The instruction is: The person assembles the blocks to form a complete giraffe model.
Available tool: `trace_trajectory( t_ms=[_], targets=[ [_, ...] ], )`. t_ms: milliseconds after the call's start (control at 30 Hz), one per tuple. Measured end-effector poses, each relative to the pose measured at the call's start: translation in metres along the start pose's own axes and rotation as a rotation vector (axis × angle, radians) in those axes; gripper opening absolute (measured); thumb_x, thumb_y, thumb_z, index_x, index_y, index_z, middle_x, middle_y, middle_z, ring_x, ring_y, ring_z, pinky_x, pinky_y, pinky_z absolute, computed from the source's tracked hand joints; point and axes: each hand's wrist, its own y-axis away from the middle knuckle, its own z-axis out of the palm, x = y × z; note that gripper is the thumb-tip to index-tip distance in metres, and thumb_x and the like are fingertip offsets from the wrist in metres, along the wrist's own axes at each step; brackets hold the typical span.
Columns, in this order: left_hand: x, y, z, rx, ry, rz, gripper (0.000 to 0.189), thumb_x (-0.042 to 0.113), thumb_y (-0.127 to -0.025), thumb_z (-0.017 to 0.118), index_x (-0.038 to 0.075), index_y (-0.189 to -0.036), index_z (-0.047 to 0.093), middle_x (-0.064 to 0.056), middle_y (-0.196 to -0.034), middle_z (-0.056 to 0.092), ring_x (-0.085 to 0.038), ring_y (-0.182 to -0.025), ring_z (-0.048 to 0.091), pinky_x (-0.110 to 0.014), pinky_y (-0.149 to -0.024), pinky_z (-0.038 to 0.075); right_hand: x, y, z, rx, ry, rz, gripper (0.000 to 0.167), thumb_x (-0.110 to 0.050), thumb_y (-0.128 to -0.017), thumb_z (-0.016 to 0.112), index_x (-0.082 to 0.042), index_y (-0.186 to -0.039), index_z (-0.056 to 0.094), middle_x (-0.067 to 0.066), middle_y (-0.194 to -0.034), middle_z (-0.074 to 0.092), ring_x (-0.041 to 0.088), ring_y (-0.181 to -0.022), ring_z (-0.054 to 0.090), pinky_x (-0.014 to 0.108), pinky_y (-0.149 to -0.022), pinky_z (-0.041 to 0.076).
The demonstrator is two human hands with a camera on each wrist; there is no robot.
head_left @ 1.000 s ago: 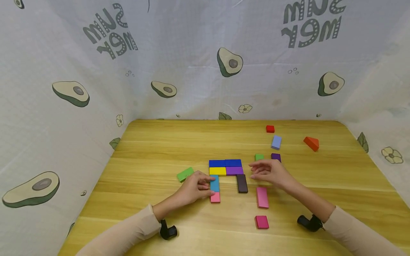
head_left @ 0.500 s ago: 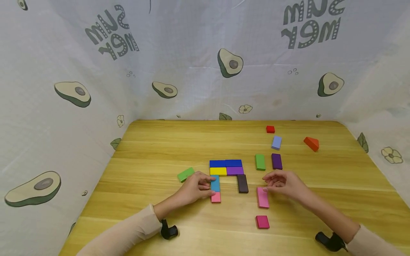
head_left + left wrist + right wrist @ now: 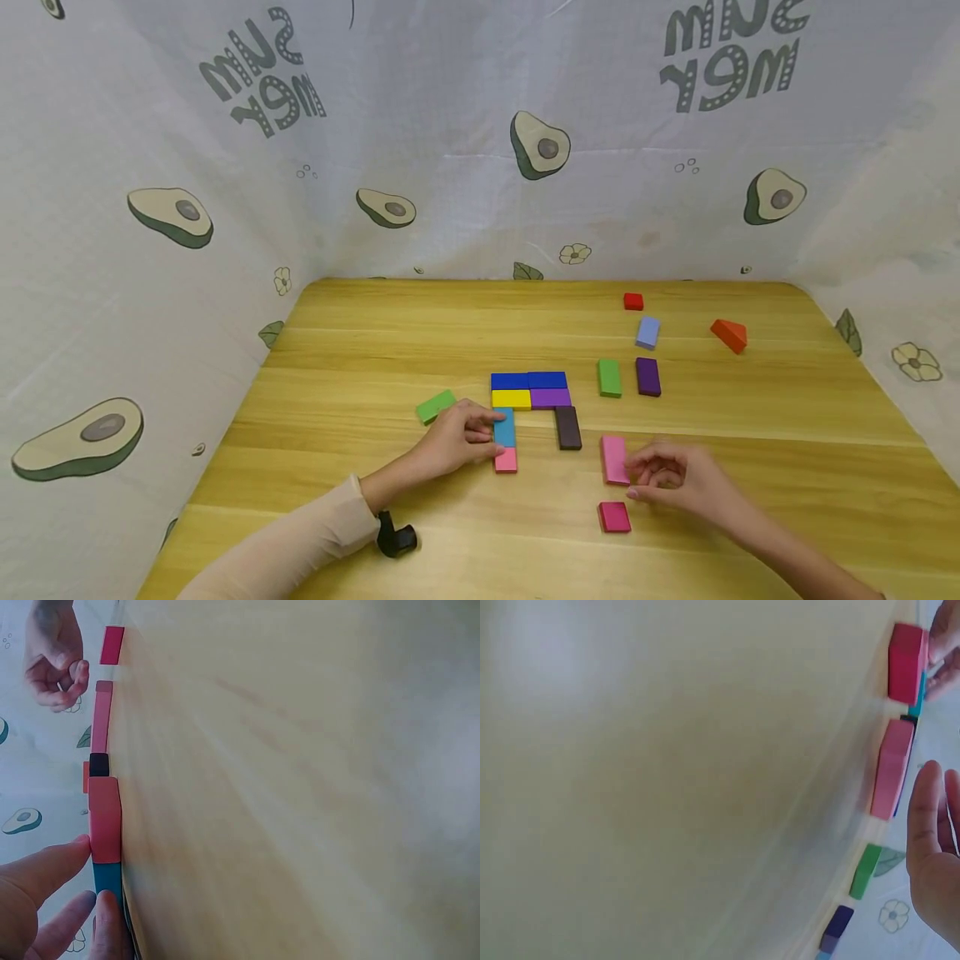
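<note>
In the head view my left hand (image 3: 456, 435) rests at the left side of a light-blue block (image 3: 505, 428) and a small pink block (image 3: 506, 462), laid end to end. In the left wrist view the thumb touches the pink block (image 3: 105, 817) and the other fingertips meet the light-blue block (image 3: 108, 877). My right hand (image 3: 678, 477) hovers beside a longer pink block (image 3: 614, 461) and a magenta square block (image 3: 615, 517), fingers loosely bent, nothing held. Two dark-blue blocks (image 3: 528, 381), a yellow block (image 3: 511, 399), a purple block (image 3: 551, 398) and a black block (image 3: 568, 428) adjoin the light-blue one.
Loose on the wooden table (image 3: 360, 333) lie green blocks (image 3: 610, 378) (image 3: 435, 407), a dark-purple block (image 3: 648, 377), a pale-blue block (image 3: 648, 332), a red block (image 3: 633, 302) and an orange-red triangular block (image 3: 730, 335). A printed curtain (image 3: 450, 125) borders the table.
My right hand has come back from near the black block, moving toward me and rightward to beside the longer pink block. My left hand and the blocks have stayed put.
</note>
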Motion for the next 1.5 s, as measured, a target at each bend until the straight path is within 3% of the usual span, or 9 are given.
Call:
trace_trajectory(
  t_ms=[267, 500, 733, 1000, 1233, 1500],
  targets=[
    [0.001, 0.0, 0.0, -0.001, -0.006, 0.0, 0.042, 0.009, -0.084, 0.081, 0.002, -0.124, 0.07, -0.005, -0.103, 0.056, -0.016, -0.093, 0.06, -0.022, -0.08, 0.055, -0.002, 0.01, 0.012, -0.054, -0.011, 0.043, 0.029, 0.002, -0.081, 0.08, 0.011, -0.105, 0.068, 0.012, -0.092, 0.066, 0.012, -0.078, 0.062, 0.025, -0.066, 0.057],
    [0.001, 0.0, 0.0, 0.001, -0.002, -0.003, 0.042, 0.009, -0.084, 0.082, 0.003, -0.123, 0.07, -0.005, -0.101, 0.056, -0.016, -0.093, 0.06, -0.023, -0.08, 0.055, -0.003, 0.015, 0.023, -0.034, -0.016, -0.006, 0.034, -0.001, -0.076, 0.085, 0.01, -0.103, 0.068, 0.011, -0.093, 0.067, 0.013, -0.076, 0.063, 0.028, -0.063, 0.058],
    [0.0, 0.0, 0.001, 0.002, 0.007, -0.004, 0.042, 0.009, -0.083, 0.082, 0.003, -0.123, 0.07, -0.005, -0.1, 0.056, -0.016, -0.093, 0.06, -0.023, -0.08, 0.055, -0.006, 0.015, 0.03, -0.053, 0.025, 0.06, 0.036, -0.007, -0.074, 0.088, 0.004, -0.102, 0.069, 0.007, -0.096, 0.065, 0.011, -0.077, 0.061, 0.028, -0.064, 0.058],
    [0.0, -0.001, 0.0, 0.001, 0.004, -0.001, 0.042, 0.009, -0.083, 0.082, 0.002, -0.123, 0.07, -0.005, -0.1, 0.056, -0.016, -0.093, 0.06, -0.022, -0.08, 0.055, -0.015, 0.009, 0.038, -0.079, 0.101, 0.076, 0.032, -0.002, -0.073, 0.087, 0.003, -0.099, 0.069, 0.009, -0.099, 0.063, 0.008, -0.078, 0.061, 0.027, -0.066, 0.058],
    [0.001, 0.0, 0.0, -0.001, 0.008, -0.006, 0.042, 0.009, -0.084, 0.082, 0.003, -0.123, 0.07, -0.005, -0.101, 0.056, -0.016, -0.093, 0.06, -0.023, -0.08, 0.055, -0.017, -0.001, 0.045, -0.072, 0.172, -0.03, 0.03, -0.002, -0.073, 0.087, 0.0, -0.097, 0.069, 0.004, -0.094, 0.062, 0.008, -0.078, 0.063, 0.026, -0.065, 0.058],
    [0.001, 0.0, 0.0, -0.001, 0.003, -0.011, 0.042, 0.01, -0.084, 0.082, 0.003, -0.124, 0.07, -0.005, -0.101, 0.056, -0.017, -0.093, 0.059, -0.023, -0.079, 0.055, -0.022, -0.011, 0.05, -0.081, 0.205, -0.014, 0.028, -0.002, -0.075, 0.086, -0.001, -0.098, 0.07, 0.005, -0.097, 0.063, 0.008, -0.079, 0.066, 0.025, -0.067, 0.057]
  ],
)
